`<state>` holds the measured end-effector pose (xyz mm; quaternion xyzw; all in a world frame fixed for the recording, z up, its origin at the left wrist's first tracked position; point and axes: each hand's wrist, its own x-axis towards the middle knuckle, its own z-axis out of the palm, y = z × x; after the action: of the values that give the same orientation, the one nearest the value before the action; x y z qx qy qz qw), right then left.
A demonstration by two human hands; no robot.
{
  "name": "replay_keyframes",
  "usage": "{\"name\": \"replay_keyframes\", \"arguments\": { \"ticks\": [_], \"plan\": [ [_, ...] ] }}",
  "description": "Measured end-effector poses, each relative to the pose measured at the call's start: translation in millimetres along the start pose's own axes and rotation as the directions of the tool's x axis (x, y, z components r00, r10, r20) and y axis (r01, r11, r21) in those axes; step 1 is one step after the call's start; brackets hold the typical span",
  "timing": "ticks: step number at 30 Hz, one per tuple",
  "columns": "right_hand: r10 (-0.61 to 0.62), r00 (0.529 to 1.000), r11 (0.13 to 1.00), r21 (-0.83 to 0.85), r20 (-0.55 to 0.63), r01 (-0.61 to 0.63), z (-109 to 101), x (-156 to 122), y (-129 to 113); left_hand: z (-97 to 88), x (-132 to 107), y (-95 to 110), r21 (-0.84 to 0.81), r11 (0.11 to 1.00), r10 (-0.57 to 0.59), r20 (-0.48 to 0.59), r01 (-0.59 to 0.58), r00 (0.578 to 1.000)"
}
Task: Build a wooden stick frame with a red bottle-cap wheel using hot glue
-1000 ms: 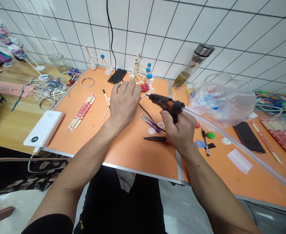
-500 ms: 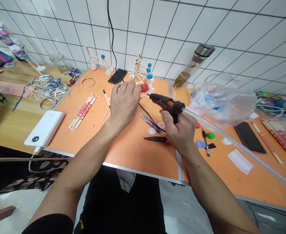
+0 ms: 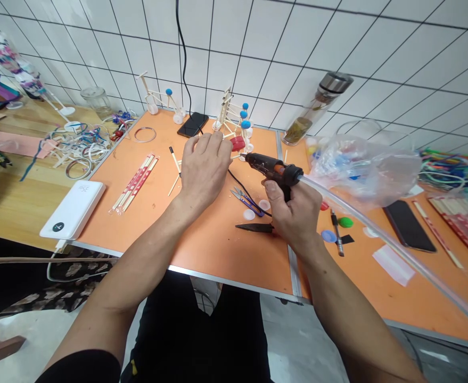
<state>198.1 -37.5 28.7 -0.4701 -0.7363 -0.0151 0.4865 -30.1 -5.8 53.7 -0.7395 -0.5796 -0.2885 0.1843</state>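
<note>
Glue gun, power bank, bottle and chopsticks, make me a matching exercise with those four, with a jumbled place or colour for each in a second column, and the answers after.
Things:
1. glue gun
2. power bank
3. bottle
4. chopsticks

Places and colours:
A. beside the tiled wall
B. in the right hand
C. red and cream
D. at the near-left corner of the orange table

Pairs: 1-B, 2-D, 3-A, 4-C
</note>
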Motion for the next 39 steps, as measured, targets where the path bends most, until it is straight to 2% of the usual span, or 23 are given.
{"name": "replay_keyframes", "arguments": {
  "ticks": [9,17,28,34,39],
  "plan": [
    [-0.02,0.999,1.0,0.007,0.028,0.019,-1.7,1.7,-2.9,2.5,-2.4,-0.4,-0.009,1.0,0.025,-0.044,-0.026,0.999],
    [-0.013,0.999,1.0,-0.004,0.037,0.013,-2.6,2.6,-5.4,-0.8,-1.1,1.4,-0.013,1.0,-0.001,0.0,0.001,1.0],
    [-0.024,0.999,1.0,0.003,0.036,0.024,-2.3,2.6,-5.4,1.5,-0.6,1.8,-0.009,1.0,-0.013,-0.008,0.013,1.0],
    [0.006,0.999,1.0,-0.029,0.045,-0.005,-2.6,2.7,-6.7,-4.6,0.0,3.1,-0.041,0.999,-0.032,0.058,0.034,0.998],
    [0.015,0.999,0.999,-0.033,0.05,-0.013,-3.0,2.4,-7.4,-1.2,-1.8,1.9,-0.053,0.999,-0.005,-0.015,0.005,1.0]
  ]
}}
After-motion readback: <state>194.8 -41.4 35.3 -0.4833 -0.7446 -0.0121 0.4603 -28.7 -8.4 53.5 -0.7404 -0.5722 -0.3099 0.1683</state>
